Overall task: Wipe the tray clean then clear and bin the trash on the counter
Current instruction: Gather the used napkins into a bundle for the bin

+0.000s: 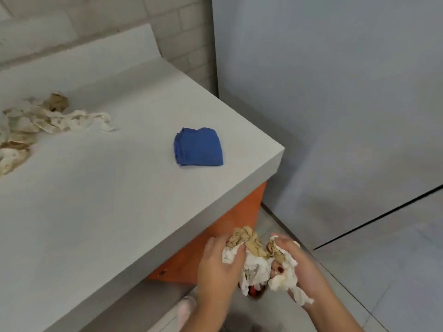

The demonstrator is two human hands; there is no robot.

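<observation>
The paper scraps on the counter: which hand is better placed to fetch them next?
Probably the left hand: it is on the counter side, and the scraps lie far left. The right hand is further away. Both now grip a crumpled paper bundle.

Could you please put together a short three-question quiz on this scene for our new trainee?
1. True or false: the blue cloth lies folded on the counter.
2. What do the left hand and right hand grip together, off the counter's edge? A) a sponge B) a crumpled paper wad C) a cup
3. Fill in: loose paper trash lies at the counter's ____ side in the head view.

Key: 1 true; 2 B; 3 left.
</observation>
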